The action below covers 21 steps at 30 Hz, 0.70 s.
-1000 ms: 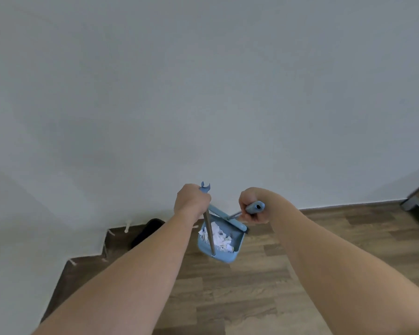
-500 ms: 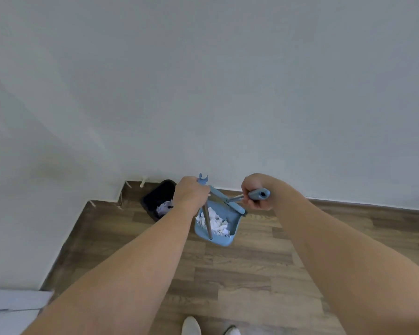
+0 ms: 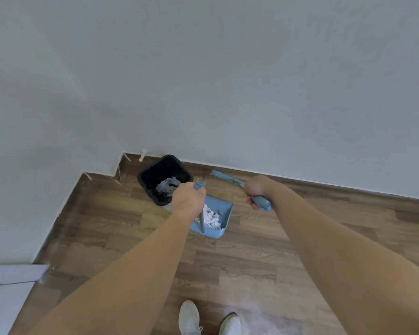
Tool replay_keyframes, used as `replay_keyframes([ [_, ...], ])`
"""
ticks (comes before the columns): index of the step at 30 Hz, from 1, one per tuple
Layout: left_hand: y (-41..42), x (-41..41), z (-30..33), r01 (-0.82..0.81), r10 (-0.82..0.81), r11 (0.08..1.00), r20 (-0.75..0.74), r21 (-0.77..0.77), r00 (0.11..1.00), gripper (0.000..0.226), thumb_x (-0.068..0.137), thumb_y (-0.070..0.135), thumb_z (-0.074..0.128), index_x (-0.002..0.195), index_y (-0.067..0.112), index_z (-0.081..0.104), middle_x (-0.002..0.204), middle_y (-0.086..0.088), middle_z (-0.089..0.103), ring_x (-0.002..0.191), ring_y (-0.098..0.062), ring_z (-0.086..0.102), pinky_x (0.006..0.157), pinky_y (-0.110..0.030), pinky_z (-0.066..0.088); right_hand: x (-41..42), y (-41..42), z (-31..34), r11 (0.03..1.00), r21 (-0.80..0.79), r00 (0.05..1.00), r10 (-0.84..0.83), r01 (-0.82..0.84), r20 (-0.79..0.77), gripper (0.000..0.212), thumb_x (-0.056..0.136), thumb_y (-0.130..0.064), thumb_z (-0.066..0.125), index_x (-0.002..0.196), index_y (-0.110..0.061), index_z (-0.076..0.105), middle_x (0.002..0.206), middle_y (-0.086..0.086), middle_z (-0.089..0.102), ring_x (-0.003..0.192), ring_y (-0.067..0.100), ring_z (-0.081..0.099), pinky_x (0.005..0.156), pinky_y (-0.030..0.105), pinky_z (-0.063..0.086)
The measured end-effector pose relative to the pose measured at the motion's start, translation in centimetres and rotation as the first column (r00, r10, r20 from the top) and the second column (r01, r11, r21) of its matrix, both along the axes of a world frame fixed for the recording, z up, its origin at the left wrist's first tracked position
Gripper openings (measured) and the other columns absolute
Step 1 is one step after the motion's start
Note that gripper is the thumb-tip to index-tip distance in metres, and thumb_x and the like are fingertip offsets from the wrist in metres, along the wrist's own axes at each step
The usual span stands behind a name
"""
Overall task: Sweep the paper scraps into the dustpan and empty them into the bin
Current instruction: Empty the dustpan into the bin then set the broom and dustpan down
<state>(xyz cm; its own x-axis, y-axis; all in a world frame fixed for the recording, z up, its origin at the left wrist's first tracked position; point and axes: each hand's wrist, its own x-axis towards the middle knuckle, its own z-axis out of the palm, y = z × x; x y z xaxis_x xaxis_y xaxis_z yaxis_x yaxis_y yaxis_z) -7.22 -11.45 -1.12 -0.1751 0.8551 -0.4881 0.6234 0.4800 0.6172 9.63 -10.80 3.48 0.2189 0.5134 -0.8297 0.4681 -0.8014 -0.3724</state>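
Observation:
My left hand (image 3: 188, 198) grips the upright metal handle of a blue dustpan (image 3: 224, 215), which hangs just above the wooden floor. White paper scraps (image 3: 211, 217) lie heaped inside the pan. A black bin (image 3: 163, 176) stands by the wall, just left of the dustpan, with crumpled paper at its bottom. My right hand (image 3: 254, 189) is closed around the blue handle of the brush (image 3: 228, 178), held out to the right of the pan and pointing toward the wall.
A white wall with a stepped corner (image 3: 102, 172) closes off the far side and the left. A white ledge (image 3: 12, 274) sits at the lower left. My two white shoes (image 3: 207, 319) stand on the wood floor below.
The view has tilted down and the bin has come fully into sight. The dustpan now hangs right beside the bin, and my right hand has swung the brush out to the right.

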Motion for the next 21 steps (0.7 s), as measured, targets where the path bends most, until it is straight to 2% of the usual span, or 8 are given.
replay_keyframes([
  [2, 0.6, -0.3, -1.9, -0.004, 0.004, 1.000, -0.003, 0.016, 1.000, 0.030, 0.089, 0.019, 0.050, 0.060, 0.013, 0.046, 0.062, -0.002, 0.049, 0.054, -0.017, 0.042, 0.050, -0.027, 0.032, 0.1, 0.8, -1.9, 1.000, -0.015, 1.000, 0.007, -0.007, 0.014, 0.020, 0.091, -0.003, 0.025, 0.097, -0.005, 0.044, 0.062, 0.011, 0.047, 0.044, 0.015, 0.043, 0.038, 0.017, 0.034],
  [4, 1.1, -0.4, -3.5, 0.011, -0.010, 0.999, -0.008, 0.041, 1.000, 0.030, 0.089, 0.018, 0.051, 0.060, 0.012, 0.044, 0.061, -0.002, 0.048, 0.054, -0.016, 0.040, 0.049, -0.028, 0.030, -0.1, 1.4, -3.5, 0.997, -0.054, 0.999, 0.050, -0.050, 0.003, 0.021, 0.092, -0.002, 0.026, 0.078, -0.005, 0.042, 0.062, 0.009, 0.043, 0.047, 0.016, 0.039, 0.042, 0.019, 0.033],
  [6, 1.6, -0.5, -5.4, 0.019, -0.018, 0.998, -0.016, 0.056, 1.000, 0.033, 0.087, 0.017, 0.051, 0.058, 0.013, 0.039, 0.057, -0.001, 0.044, 0.051, -0.015, 0.037, 0.049, -0.027, 0.028, -0.1, 2.6, -5.9, 0.998, -0.008, 0.998, 0.069, -0.069, 0.003, 0.030, 0.094, -0.003, 0.033, 0.066, -0.013, 0.037, 0.064, 0.006, 0.041, 0.051, 0.016, 0.039, 0.047, 0.026, 0.035],
  [10, 2.4, -0.5, -7.7, -0.010, 0.012, 0.998, -0.019, 0.065, 1.000, 0.030, 0.086, 0.014, 0.050, 0.059, 0.013, 0.039, 0.054, 0.001, 0.041, 0.049, -0.013, 0.034, 0.047, -0.025, 0.026, 0.0, 4.0, -8.3, 0.991, -0.064, 0.992, 0.121, -0.118, 0.035, 0.028, 0.091, -0.003, 0.029, 0.066, -0.008, 0.040, 0.063, 0.009, 0.044, 0.051, 0.019, 0.039, 0.050, 0.025, 0.033],
  [13, 4.2, -0.3, -8.3, -0.007, 0.008, 0.996, -0.009, 0.094, 1.000, 0.026, 0.086, 0.017, 0.051, 0.061, 0.011, 0.044, 0.057, -0.001, 0.046, 0.052, -0.015, 0.038, 0.051, -0.026, 0.030, 0.2, 5.3, -9.9, 0.990, -0.017, 0.989, 0.139, -0.138, 0.047, 0.029, 0.092, -0.001, 0.034, 0.064, -0.007, 0.040, 0.067, 0.009, 0.047, 0.053, 0.019, 0.041, 0.054, 0.028, 0.039],
  [15, 5.4, -0.3, -8.4, -0.007, 0.010, 0.994, -0.020, 0.111, 1.000, 0.026, 0.086, 0.018, 0.051, 0.062, 0.010, 0.047, 0.058, -0.001, 0.047, 0.054, -0.016, 0.040, 0.052, -0.027, 0.032, 0.0, 6.1, -10.6, 0.989, 0.016, 0.988, 0.143, -0.144, 0.053, 0.032, 0.092, -0.001, 0.041, 0.062, -0.012, 0.036, 0.066, 0.005, 0.044, 0.054, 0.015, 0.041, 0.052, 0.024, 0.040],
  [18, 6.4, -0.3, -8.4, -0.012, 0.017, 0.992, -0.038, 0.126, 0.999, 0.023, 0.087, 0.020, 0.052, 0.070, 0.005, 0.058, 0.060, -0.002, 0.051, 0.055, -0.016, 0.043, 0.056, -0.030, 0.038, -0.3, 7.0, -10.4, 0.975, -0.017, 0.974, 0.224, -0.223, 0.041, 0.033, 0.090, 0.000, 0.047, 0.062, -0.013, 0.036, 0.066, 0.004, 0.044, 0.054, 0.013, 0.043, 0.047, 0.021, 0.041],
  [21, 6.7, -0.4, -8.5, -0.016, 0.023, 0.993, -0.054, 0.121, 0.998, 0.024, 0.086, 0.020, 0.052, 0.073, 0.002, 0.061, 0.061, -0.003, 0.053, 0.054, -0.017, 0.044, 0.054, -0.029, 0.038, 0.3, 7.7, -8.7, 0.948, -0.108, 0.953, 0.302, -0.299, 0.011, 0.025, 0.089, 0.002, 0.042, 0.067, -0.009, 0.041, 0.065, 0.007, 0.048, 0.051, 0.015, 0.042, 0.034, 0.021, 0.039],
])
